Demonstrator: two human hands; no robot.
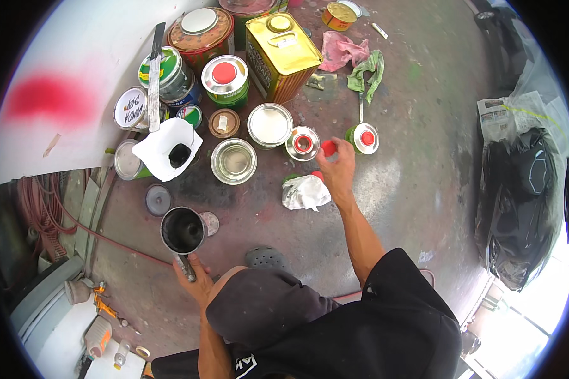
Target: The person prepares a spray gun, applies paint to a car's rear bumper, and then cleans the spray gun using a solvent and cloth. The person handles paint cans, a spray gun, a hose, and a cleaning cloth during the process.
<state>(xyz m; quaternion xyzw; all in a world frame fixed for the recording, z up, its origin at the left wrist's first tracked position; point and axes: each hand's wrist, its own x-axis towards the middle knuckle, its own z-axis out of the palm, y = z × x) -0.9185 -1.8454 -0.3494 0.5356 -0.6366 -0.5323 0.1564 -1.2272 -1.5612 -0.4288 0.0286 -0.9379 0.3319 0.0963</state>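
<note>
My left hand (197, 282) grips the worn grey handle of an open-topped dark cup (183, 230), which looks like a spray gun's paint cup. Its inside is coated black. Between the fingertips of my right hand (339, 165) is a red cap (328, 148). Just left of it stands a round metal can (296, 153) with an uncapped, red-ringed mouth. A crumpled white cloth or paper (306, 192) lies nearer to me, with something red behind it. On the right is a small can with a red cap (366, 139).
Open tins (234, 162) and lidded paint cans (225, 81) crowd the floor ahead, beside a yellow rectangular can (284, 44). A white paper cup (167, 150) holds black paint. Pink and green rags (367, 72) lie farther off. A hose (117, 243) runs along the left.
</note>
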